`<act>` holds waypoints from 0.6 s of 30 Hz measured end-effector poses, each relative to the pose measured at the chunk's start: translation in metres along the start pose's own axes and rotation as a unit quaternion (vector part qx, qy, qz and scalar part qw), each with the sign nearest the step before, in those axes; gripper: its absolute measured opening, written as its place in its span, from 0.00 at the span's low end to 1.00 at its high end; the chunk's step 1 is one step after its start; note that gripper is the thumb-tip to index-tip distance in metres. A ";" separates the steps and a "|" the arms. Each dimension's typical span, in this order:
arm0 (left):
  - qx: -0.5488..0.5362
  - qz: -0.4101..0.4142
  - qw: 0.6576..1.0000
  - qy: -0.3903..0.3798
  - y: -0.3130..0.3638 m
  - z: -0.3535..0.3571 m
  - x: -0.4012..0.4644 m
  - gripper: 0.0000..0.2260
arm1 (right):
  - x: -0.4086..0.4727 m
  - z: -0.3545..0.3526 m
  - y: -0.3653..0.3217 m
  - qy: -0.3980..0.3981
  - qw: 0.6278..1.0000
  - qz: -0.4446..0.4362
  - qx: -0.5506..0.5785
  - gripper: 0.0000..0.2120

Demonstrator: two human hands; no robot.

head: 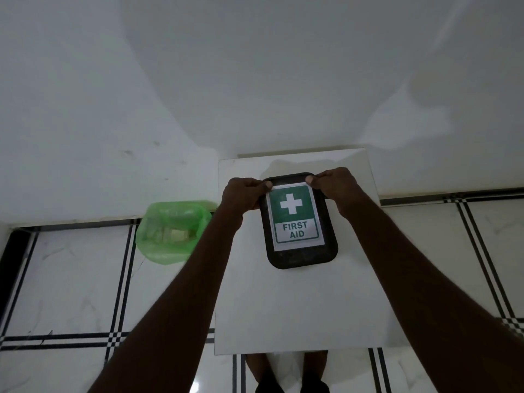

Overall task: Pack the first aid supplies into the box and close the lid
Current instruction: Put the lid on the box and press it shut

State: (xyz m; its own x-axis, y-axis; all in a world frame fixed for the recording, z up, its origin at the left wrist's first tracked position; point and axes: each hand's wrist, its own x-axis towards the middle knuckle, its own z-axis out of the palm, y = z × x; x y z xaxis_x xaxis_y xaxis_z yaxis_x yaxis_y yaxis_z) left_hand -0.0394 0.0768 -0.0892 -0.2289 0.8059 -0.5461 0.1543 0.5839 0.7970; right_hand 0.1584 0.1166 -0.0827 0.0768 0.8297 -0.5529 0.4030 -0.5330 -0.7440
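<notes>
A black first aid box (302, 258) lies flat on a white table (297, 307), its lid down and bearing a green and white "FIRST AID" label (295, 218). My left hand (243, 195) grips the box's far left corner, thumb on the lid. Opposite it, my right hand (337, 188) holds the far right corner the same way. No loose supplies show on the table; the box's inside is hidden.
A green plastic bag (173, 231) with pale items inside sits on the tiled floor left of the table. A white wall rises behind. My feet (292, 384) stand at the table's near edge.
</notes>
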 end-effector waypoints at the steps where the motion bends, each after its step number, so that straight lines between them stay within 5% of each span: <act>1: 0.005 -0.006 1.000 0.002 0.001 0.000 0.003 0.14 | 0.001 0.001 0.000 0.006 1.000 0.011 0.004 0.16; 18: -0.047 -0.064 0.997 -0.012 0.003 0.000 0.007 0.18 | -0.002 0.000 0.006 -0.013 0.999 0.001 0.035 0.17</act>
State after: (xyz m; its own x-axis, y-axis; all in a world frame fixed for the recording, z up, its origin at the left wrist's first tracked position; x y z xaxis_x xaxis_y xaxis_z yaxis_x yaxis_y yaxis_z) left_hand -0.0400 0.0845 -0.0904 -0.2174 0.7276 -0.6506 0.0334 0.6717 0.7401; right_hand 0.1609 0.1117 -0.0858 0.0535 0.8248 -0.5629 0.3372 -0.5455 -0.7673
